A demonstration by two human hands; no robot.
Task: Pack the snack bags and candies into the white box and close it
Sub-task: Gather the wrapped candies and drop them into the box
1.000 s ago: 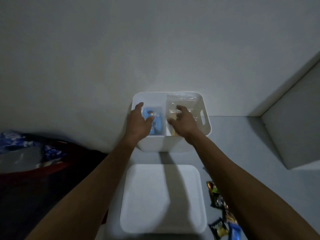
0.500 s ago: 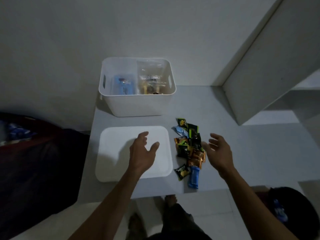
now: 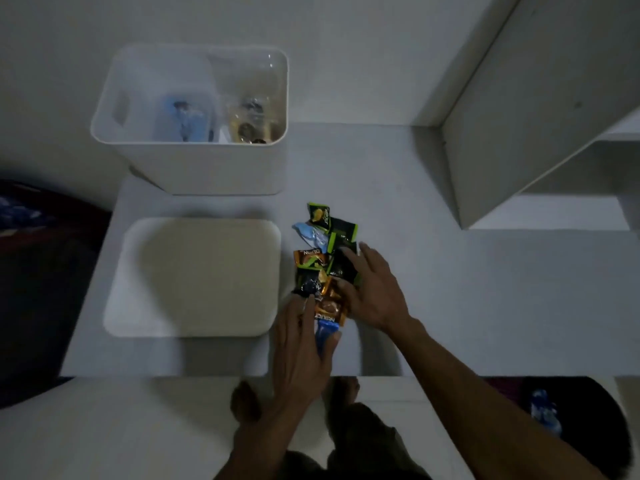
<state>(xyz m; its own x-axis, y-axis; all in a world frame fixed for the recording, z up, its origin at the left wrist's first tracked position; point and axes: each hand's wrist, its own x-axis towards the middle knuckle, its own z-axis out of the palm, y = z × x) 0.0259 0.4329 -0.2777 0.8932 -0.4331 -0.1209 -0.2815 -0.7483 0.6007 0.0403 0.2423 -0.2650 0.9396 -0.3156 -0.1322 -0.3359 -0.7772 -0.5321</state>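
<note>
Both hands have come down onto the candies (image 3: 323, 268) since half a sec ago, when they hovered apart above the tabletop (image 3: 450, 289). Candy pile lies on tabletop just right of the lid (image 3: 194, 275), near front edge. Left hand (image 3: 301, 344) palm-down, fingers straight, on pile's near end, covering a blue wrapper. Right hand (image 3: 372, 289) palm-down, fingers spread wide, on dark wrappers. White box (image 3: 221, 164) behind lid, open, w/ snack bags inside.
</note>
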